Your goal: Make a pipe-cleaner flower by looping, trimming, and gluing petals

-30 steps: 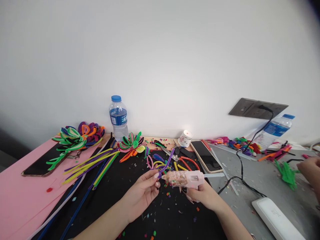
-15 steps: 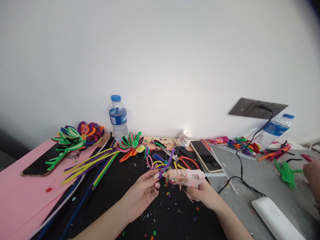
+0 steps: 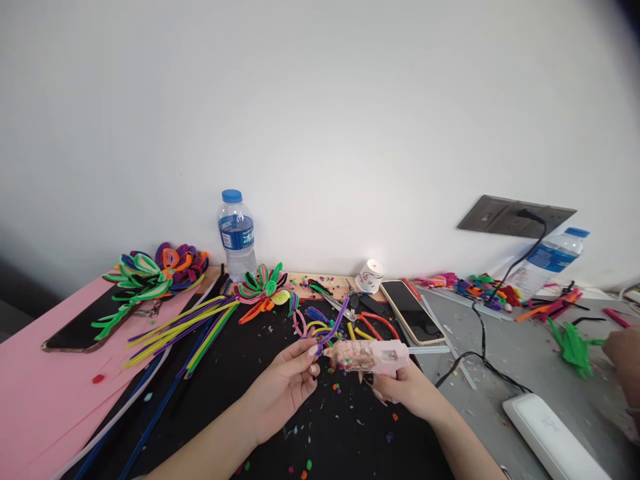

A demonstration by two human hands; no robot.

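Note:
My left hand (image 3: pixel 283 385) pinches a purple pipe cleaner (image 3: pixel 336 325) at its lower end, over the black mat (image 3: pixel 240 373). My right hand (image 3: pixel 405 388) grips a pink hot glue gun (image 3: pixel 373 355) lying sideways, its nozzle pointing left and touching the pinched end of the pipe cleaner. A clear glue stick (image 3: pixel 429 349) sticks out of the gun's back. Looped pipe cleaner pieces (image 3: pixel 313 325) in pink, yellow and purple lie just behind my hands.
Pipe cleaner flowers (image 3: pixel 150 272) (image 3: pixel 263 287), long pipe cleaners (image 3: pixel 185 327), a water bottle (image 3: pixel 237 233), scissors (image 3: pixel 340 303), a tape roll (image 3: pixel 371 276), two phones (image 3: pixel 413 311) (image 3: pixel 83 328), a black cable (image 3: pixel 483 340), a white power strip (image 3: pixel 553 437). Another person's hand (image 3: pixel 624 360) at far right.
My hands and the glue gun have barely moved; the gun shifted slightly. The other person's hand at the right edge has drawn back and down a little.

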